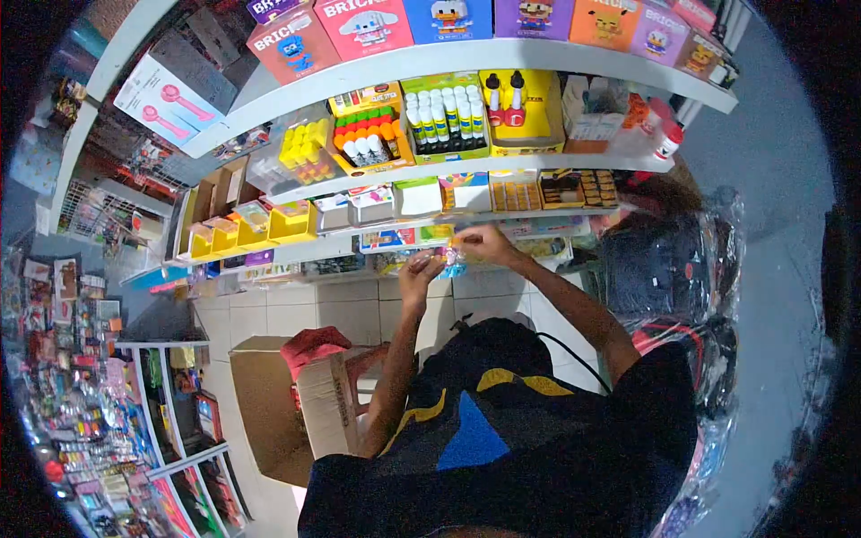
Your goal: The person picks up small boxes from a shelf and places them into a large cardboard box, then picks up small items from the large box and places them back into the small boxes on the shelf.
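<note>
Both of my hands are raised close together in front of the lower shelves. My left hand (423, 267) has its fingers closed at the edge of a small shiny pink, white and blue item (452, 260), which looks like a plastic packet. My right hand (484, 244) is just above and to the right of it, fingers pinched together. Something orange and tiny shows at those fingertips, too small to name. Behind the hands, small boxes and a white tray (419, 198) line the shelf.
Glue sticks (442, 117) and boxed brick toys (448, 20) fill the upper shelves. Yellow bins (291, 222) stand at the left. An open cardboard box (269, 421) with red cloth (314, 348) is on the tiled floor. Plastic-wrapped dark bags (659, 269) stand at the right.
</note>
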The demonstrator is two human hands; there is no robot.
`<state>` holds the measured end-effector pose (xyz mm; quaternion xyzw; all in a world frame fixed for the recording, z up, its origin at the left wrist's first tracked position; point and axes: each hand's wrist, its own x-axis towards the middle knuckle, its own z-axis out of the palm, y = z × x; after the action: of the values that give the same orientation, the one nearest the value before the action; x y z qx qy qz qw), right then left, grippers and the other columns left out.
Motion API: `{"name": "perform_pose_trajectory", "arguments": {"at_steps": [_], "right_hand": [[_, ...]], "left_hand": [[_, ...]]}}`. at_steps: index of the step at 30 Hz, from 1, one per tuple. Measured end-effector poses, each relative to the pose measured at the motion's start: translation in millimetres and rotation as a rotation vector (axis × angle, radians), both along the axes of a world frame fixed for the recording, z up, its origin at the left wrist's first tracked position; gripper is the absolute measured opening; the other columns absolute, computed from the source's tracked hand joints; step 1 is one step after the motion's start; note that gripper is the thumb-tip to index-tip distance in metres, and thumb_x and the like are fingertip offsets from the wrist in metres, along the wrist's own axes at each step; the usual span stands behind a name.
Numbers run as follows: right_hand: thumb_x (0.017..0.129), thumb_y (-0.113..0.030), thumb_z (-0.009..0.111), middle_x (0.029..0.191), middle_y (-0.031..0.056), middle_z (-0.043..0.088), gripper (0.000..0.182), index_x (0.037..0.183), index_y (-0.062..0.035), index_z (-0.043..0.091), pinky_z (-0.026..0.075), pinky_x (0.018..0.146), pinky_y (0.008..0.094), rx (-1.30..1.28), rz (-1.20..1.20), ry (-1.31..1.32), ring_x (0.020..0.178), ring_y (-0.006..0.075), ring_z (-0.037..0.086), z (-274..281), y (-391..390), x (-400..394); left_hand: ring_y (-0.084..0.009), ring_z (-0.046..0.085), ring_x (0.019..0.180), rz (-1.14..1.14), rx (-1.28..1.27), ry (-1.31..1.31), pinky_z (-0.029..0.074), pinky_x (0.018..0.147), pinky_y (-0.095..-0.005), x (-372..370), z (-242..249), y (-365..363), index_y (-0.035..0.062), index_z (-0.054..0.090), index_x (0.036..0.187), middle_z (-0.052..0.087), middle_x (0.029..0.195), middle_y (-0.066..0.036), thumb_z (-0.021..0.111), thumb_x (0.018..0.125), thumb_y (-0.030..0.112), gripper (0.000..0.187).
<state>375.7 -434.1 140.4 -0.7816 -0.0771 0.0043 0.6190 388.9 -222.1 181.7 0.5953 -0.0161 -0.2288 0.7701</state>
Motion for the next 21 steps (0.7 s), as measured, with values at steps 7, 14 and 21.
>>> {"name": "perform_pose_trajectory", "arguments": {"at_steps": [7, 14, 21], "right_hand": [[0.074, -0.012, 0.065, 0.077, 0.0125, 0.063, 0.022, 0.091, 0.0015, 0.062, 0.046, 0.064, 0.0305, -0.365, -0.278, -0.068, 0.07, 0.0176, 0.059, -28.4, -34.9, 71.4], [0.067, -0.01, 0.066, 0.075, 0.014, 0.063, 0.022, 0.087, -0.0001, 0.065, 0.048, 0.066, 0.0326, -0.547, -0.309, 0.001, 0.071, 0.0228, 0.062, -61.0, -32.5, 96.3], [0.063, -0.006, 0.065, 0.073, 0.0116, 0.063, 0.018, 0.08, -0.0008, 0.064, 0.047, 0.064, 0.0308, -0.424, -0.285, -0.033, 0.069, 0.0204, 0.061, -87.7, -35.9, 107.3]], "left_hand": [[-0.0156, 0.059, 0.079, 0.197, 0.012, -0.01, 0.051, 0.07, -0.0278, -3.3, -16.6, 18.0, -0.0014, 0.056, 0.093, 0.061, 0.087, -0.009, 0.067, 0.075, 0.006, 0.022], [-0.0185, 0.06, 0.08, 0.279, 0.017, 0.024, 0.052, 0.071, -0.0309, -25.0, -17.7, 48.9, -0.0006, 0.055, 0.092, 0.061, 0.088, -0.01, 0.067, 0.074, 0.005, 0.022], [-0.0183, 0.06, 0.078, 0.357, 0.072, 0.114, 0.053, 0.07, -0.0306, -27.5, -26.6, 51.6, -0.0006, 0.055, 0.091, 0.061, 0.087, -0.011, 0.069, 0.073, 0.004, 0.024]]}}
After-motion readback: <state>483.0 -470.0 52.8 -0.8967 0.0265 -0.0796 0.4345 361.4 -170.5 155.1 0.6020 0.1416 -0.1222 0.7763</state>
